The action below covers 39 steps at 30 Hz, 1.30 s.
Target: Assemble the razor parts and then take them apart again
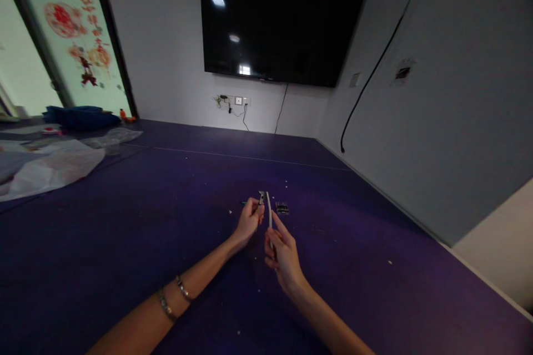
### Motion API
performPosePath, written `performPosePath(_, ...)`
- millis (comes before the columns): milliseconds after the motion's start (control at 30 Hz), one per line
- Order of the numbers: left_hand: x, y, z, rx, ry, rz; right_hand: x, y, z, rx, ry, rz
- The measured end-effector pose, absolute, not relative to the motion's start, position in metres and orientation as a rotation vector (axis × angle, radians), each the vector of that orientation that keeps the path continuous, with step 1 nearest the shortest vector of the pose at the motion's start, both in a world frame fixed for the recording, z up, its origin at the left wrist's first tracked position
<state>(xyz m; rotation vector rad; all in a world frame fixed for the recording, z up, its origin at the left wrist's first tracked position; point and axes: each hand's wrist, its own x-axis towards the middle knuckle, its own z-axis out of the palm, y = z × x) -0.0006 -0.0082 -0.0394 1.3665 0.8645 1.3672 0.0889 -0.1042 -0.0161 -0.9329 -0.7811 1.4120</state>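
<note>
My left hand (249, 221) pinches a small silvery and dark metal part (261, 197), too small to name. My right hand (283, 255) is closed around a slim, pale toothbrush-like stick (270, 215), held nearly upright. Its tip is right beside the metal part; whether they touch I cannot tell. Just right of the stick, a small dark piece with lighter markings (282, 208) lies flat on the purple tabletop (200, 277). A thin greenish thing (244, 202) shows to the left of my left fingers, partly hidden.
Small white scraps, one a whitish bit (390, 262), are scattered over the tabletop. Clear plastic sheeting (62, 169) and a blue bundle (81, 116) lie at the far left. A black cable (370, 75) hangs along the right wall. A television (283, 22) hangs beyond the table.
</note>
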Motion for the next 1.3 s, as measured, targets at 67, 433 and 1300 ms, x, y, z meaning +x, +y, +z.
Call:
performPosePath(67, -0.002, -0.007, -0.038, 1.363, 0.876, 1.387, 0.088, -0.105, -0.016, -0.930, -0.785, 1.409)
performPosePath(433, 0.001, -0.011, -0.034, 1.340, 0.837, 1.392, 0.086, -0.109, -0.015, -0.950, -0.787, 1.377)
performPosePath(1300, 0.006, -0.011, -0.032, 1.348, 0.798, 1.387, 0.087, -0.108, -0.016, -0.919, -0.733, 1.333)
